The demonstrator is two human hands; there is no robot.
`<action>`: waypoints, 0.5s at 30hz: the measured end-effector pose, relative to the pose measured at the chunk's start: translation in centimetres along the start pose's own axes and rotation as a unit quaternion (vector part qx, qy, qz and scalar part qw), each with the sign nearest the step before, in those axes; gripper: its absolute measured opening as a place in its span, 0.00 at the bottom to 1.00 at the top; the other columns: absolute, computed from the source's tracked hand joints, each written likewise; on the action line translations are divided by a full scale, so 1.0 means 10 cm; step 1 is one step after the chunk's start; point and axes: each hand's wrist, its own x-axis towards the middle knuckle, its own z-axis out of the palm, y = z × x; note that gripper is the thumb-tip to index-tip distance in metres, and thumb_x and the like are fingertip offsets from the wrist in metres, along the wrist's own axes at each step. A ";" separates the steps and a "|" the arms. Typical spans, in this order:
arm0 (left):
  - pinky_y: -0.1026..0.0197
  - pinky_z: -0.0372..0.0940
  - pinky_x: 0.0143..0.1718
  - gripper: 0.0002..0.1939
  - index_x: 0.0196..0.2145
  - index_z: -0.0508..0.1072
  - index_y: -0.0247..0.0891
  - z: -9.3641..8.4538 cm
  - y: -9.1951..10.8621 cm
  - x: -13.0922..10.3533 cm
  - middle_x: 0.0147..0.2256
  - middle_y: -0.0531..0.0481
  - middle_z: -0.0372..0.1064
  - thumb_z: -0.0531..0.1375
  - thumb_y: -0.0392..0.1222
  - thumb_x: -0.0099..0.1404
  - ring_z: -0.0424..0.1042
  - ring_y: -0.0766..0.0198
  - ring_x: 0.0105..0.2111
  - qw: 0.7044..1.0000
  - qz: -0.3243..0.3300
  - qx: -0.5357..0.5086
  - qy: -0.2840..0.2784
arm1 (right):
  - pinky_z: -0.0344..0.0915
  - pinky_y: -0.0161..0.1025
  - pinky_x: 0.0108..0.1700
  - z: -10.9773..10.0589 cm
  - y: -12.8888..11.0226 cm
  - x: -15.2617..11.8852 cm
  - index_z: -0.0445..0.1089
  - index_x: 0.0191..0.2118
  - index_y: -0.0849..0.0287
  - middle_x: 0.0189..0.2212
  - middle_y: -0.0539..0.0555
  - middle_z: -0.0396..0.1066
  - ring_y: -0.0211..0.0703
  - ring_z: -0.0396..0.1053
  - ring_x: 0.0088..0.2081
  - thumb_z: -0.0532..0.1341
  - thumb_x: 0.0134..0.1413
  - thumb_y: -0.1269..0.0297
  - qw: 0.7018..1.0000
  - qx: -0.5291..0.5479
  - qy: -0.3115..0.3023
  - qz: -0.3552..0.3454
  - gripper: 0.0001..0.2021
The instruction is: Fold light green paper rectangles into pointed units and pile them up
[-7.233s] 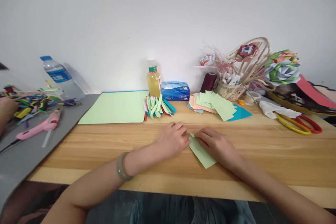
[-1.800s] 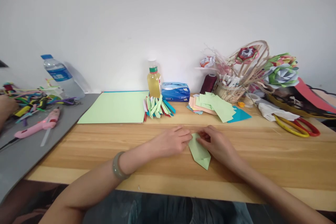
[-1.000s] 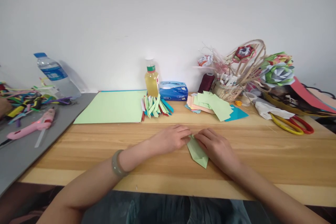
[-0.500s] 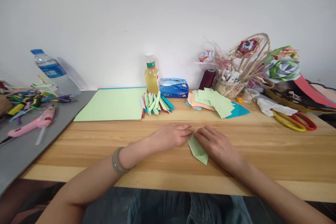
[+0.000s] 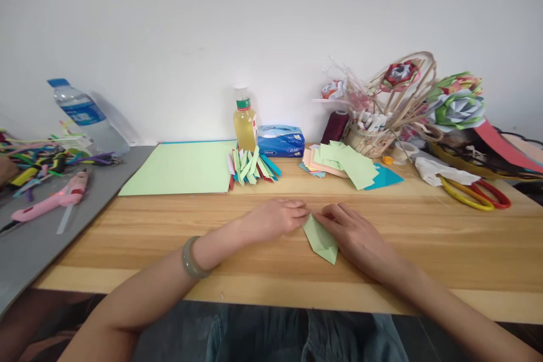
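A small piece of light green paper (image 5: 321, 238), folded with pointed corners, lies on the wooden table between my hands. My left hand (image 5: 280, 219), with a bangle (image 5: 193, 258) on its wrist, has its fingers together at the paper's upper left corner. On the other side, my right hand (image 5: 353, 236) rests along the paper's right edge, its thumb and bent fingers pinching near the top corner. Some of the paper's right edge is hidden under this hand.
Behind my hands are green sheets (image 5: 182, 168), a bundle of paper strips (image 5: 253, 166), a yellow drink bottle (image 5: 245, 124), a tissue pack (image 5: 280, 141) and square papers (image 5: 354, 165). Scissors (image 5: 475, 192) lie right. A pink glue gun (image 5: 55, 201) lies on a grey surface at left.
My right hand has shifted slightly and its fingers have lifted and bent more, uncovering more of the green paper. The left hand stays nearly still.
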 end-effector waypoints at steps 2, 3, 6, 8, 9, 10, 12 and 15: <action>0.57 0.57 0.56 0.15 0.49 0.68 0.31 0.00 0.00 -0.01 0.53 0.43 0.64 0.51 0.30 0.66 0.59 0.57 0.56 1.000 0.003 0.013 0.003 | 0.65 0.44 0.40 -0.01 0.05 -0.06 0.67 0.47 0.60 0.38 0.58 0.66 0.48 0.63 0.40 0.51 0.56 0.76 1.000 0.006 0.001 0.005 0.15; 0.57 0.57 0.56 0.15 0.49 0.68 0.31 0.01 0.01 -0.01 0.53 0.44 0.64 0.50 0.30 0.66 0.59 0.57 0.56 1.000 0.005 0.021 0.005 | 0.65 0.45 0.40 -0.03 0.07 -0.10 0.68 0.46 0.59 0.38 0.58 0.67 0.48 0.64 0.40 0.51 0.56 0.76 1.000 0.006 0.002 0.006 0.15; 0.57 0.57 0.56 0.15 0.49 0.68 0.31 0.02 0.03 -0.03 0.51 0.44 0.66 0.50 0.31 0.66 0.61 0.57 0.55 0.999 0.005 0.046 0.028 | 0.65 0.44 0.39 -0.08 0.13 -0.22 0.70 0.42 0.57 0.38 0.57 0.68 0.47 0.65 0.39 0.49 0.55 0.77 1.000 0.007 0.025 0.013 0.16; 0.54 0.57 0.55 0.15 0.48 0.68 0.30 0.02 0.07 -0.05 0.48 0.42 0.68 0.51 0.32 0.65 0.62 0.56 0.52 0.997 -0.002 0.058 0.060 | 0.65 0.43 0.38 -0.12 0.14 -0.29 0.70 0.39 0.57 0.38 0.58 0.68 0.46 0.67 0.38 0.49 0.56 0.75 0.997 0.022 0.060 0.033 0.14; 0.53 0.57 0.54 0.14 0.46 0.69 0.29 0.01 0.09 -0.06 0.46 0.41 0.70 0.52 0.33 0.64 0.63 0.55 0.51 0.995 -0.008 0.062 0.077 | 0.66 0.42 0.37 -0.13 0.13 -0.31 0.70 0.39 0.58 0.38 0.58 0.68 0.46 0.67 0.37 0.49 0.57 0.73 0.996 0.034 0.076 0.046 0.13; 0.52 0.58 0.53 0.12 0.43 0.71 0.30 0.01 0.11 -0.07 0.42 0.40 0.71 0.52 0.33 0.64 0.64 0.55 0.49 0.993 -0.016 0.066 0.092 | 0.66 0.42 0.37 -0.14 0.11 -0.33 0.69 0.39 0.59 0.38 0.59 0.68 0.45 0.68 0.37 0.50 0.58 0.71 0.994 0.047 0.087 0.056 0.11; 0.52 0.59 0.50 0.10 0.34 0.72 0.32 -0.02 0.14 -0.08 0.35 0.42 0.71 0.51 0.33 0.65 0.65 0.56 0.44 0.991 -0.032 0.065 0.112 | 0.66 0.42 0.38 -0.14 0.07 -0.32 0.68 0.41 0.59 0.38 0.59 0.68 0.46 0.68 0.38 0.53 0.58 0.67 0.992 0.072 0.084 0.063 0.09; 0.55 0.62 0.44 0.14 0.27 0.71 0.34 -0.07 0.18 -0.07 0.29 0.45 0.68 0.50 0.35 0.66 0.66 0.59 0.39 0.990 -0.048 0.039 0.127 | 0.67 0.41 0.38 -0.13 0.04 -0.27 0.68 0.38 0.57 0.35 0.56 0.70 0.45 0.68 0.37 0.54 0.58 0.66 0.991 0.108 0.050 0.055 0.07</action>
